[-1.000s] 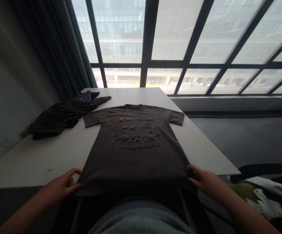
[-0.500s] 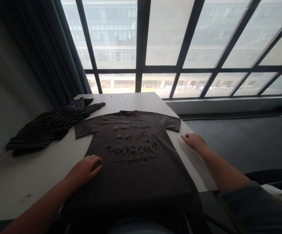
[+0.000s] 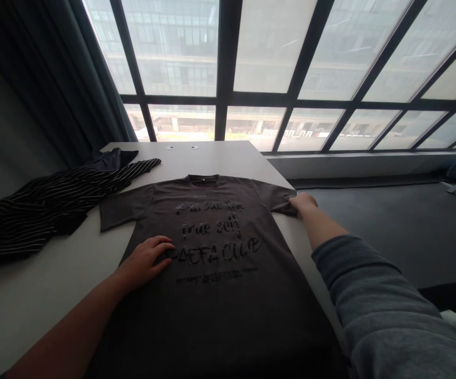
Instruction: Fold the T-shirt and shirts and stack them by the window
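Observation:
A dark grey T-shirt [image 3: 212,310] with black lettering lies spread out face up, its collar toward the window and its hem toward me. My left hand [image 3: 147,260] rests on the left part of its chest, fingers stretched out and apart, beside the printed words. At the far right, my right hand [image 3: 303,203] pinches the end of the shirt's right sleeve between thumb and fingers. The opposite sleeve lies flat on the white table [image 3: 228,158]. The shirt's lower hem is in deep shadow.
A black garment with white stripes [image 3: 54,197] lies crumpled on the table's left side, with a dark bluish piece of clothing [image 3: 109,159] behind it. A dark curtain [image 3: 54,79] hangs at the left. Large framed windows stand beyond the table, and grey floor [image 3: 377,216] lies to the right.
My right hand has moved forward from beside the shirt and taken hold of the right sleeve's end. My left hand has shifted slightly right on the chest. The view has moved closer.

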Demonstrator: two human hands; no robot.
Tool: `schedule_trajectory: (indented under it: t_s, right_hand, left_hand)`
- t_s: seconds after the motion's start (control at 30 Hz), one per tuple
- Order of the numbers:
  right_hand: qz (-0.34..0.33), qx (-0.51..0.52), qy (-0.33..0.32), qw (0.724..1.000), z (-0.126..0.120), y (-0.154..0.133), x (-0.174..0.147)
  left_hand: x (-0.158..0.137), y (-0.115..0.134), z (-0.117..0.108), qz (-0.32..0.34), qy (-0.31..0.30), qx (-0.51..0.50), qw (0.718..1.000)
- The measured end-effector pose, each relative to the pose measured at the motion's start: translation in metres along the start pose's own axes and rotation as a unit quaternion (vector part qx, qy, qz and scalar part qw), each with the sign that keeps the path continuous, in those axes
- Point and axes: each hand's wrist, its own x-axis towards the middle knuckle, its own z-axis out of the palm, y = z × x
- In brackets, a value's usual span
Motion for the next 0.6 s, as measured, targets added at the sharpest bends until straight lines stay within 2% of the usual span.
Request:
schedule_trajectory:
  t_s: [0.13, 0.3, 0.47, 0.6]
  right_hand:
    - [0.030, 0.030, 0.018, 0.999, -0.005, -0.008, 0.001]
    - [-0.018, 0.060, 0.023, 0.998, -0.022, -0.024, -0.003]
    - [-0.112, 0.047, 0.038, 0.992, -0.050, -0.070, -0.012]
    - [-0.268, -0.010, 0.062, 0.961, -0.054, -0.128, -0.052]
  left_hand:
    - [0.000, 0.001, -0.001, -0.001, -0.005, -0.007, 1.000]
    - [-0.002, 0.002, -0.002, -0.005, -0.014, -0.014, 1.000]
    - [-0.005, 0.001, -0.001, -0.007, -0.021, -0.016, 1.000]
    - [-0.006, -0.002, 0.003, 0.001, -0.008, -0.020, 1.000]
